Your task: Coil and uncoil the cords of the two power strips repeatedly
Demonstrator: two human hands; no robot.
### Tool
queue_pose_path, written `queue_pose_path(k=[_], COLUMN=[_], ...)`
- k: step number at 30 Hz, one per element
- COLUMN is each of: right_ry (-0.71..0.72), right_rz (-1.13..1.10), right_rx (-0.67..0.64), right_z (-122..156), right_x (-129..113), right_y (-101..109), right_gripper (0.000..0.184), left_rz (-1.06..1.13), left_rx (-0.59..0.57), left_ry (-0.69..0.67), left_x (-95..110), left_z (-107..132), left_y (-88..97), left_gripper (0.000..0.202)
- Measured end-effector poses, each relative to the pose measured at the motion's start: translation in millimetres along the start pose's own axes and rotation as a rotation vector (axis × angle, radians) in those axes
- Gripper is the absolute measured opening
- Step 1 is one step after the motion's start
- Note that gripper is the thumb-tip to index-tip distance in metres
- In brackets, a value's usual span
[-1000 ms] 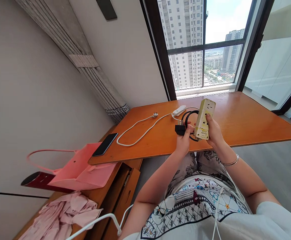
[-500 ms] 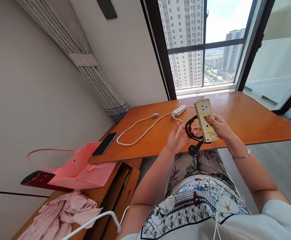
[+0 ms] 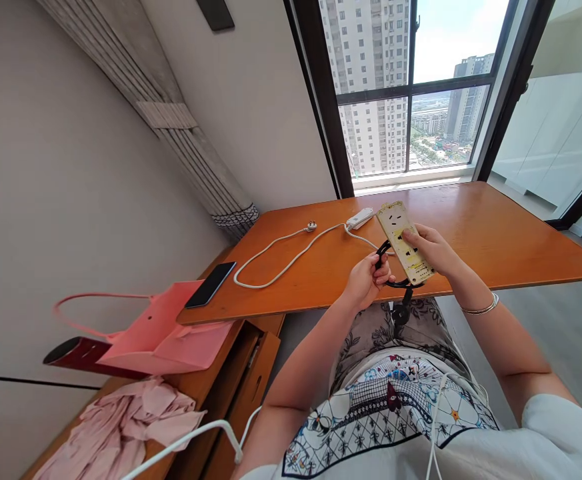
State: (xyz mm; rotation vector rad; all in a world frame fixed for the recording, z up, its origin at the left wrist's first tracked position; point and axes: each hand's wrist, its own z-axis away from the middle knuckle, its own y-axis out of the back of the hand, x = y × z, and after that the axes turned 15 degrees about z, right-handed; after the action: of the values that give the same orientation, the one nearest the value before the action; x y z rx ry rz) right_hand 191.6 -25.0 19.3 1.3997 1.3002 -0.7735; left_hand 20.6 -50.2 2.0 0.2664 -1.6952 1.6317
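Observation:
My right hand grips a yellowed power strip, its thumb across the socket face. The strip is tilted above the front edge of the table. My left hand is closed around the looped black power cord, just left of the strip. The cord's black plug dangles below the table edge, over my lap. Behind the strip, a white power strip lies on the table, and its white cord curves left to a white plug.
A dark phone rests on the left end of the wooden table. Beside it a pink bag stands on a lower cabinet, near a dark red object and pink cloth. A window lies behind the table.
My left hand has closed on the black cord and moved slightly right. The yellowed power strip has tilted further left at its top, and the hanging plug has swung right.

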Motion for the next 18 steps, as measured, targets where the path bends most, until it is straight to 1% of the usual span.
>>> queue_pose_path(k=[6,8,12,13,16,18], right_ry=[0.046,0.052,0.065,0.073,0.091,0.107], right_rz=[0.319,0.392,0.453,0.471,0.543,0.594], right_rx=[-0.064,-0.090,-0.107,-0.107,-0.125,-0.133], right_z=[-8.6,-10.1,-12.0,-12.4,-13.6,-15.2], right_x=[-6.3,-8.2,-9.8,-10.0,-11.4,-12.3], right_y=[1.8,2.3,4.2,4.7,5.4,5.1], right_gripper=[0.046,0.043,0.038,0.037,0.037,0.039], left_rz=[-0.094,-0.126,-0.180,-0.184,-0.171,-0.167], left_rx=[-0.012,-0.029,-0.085,-0.095,-0.093,-0.069], left_ry=[0.076,0.095,0.101,0.092,0.028,-0.007], left_x=[-0.3,-0.5,-3.1,-4.5,-11.3,-17.8], left_z=[-3.0,-4.3,-4.9,-4.7,-5.2,-7.2], left_y=[5.0,8.5,13.6,14.0,13.9,13.7], left_gripper=[0.027,0.025,0.007,0.008,0.031,0.039])
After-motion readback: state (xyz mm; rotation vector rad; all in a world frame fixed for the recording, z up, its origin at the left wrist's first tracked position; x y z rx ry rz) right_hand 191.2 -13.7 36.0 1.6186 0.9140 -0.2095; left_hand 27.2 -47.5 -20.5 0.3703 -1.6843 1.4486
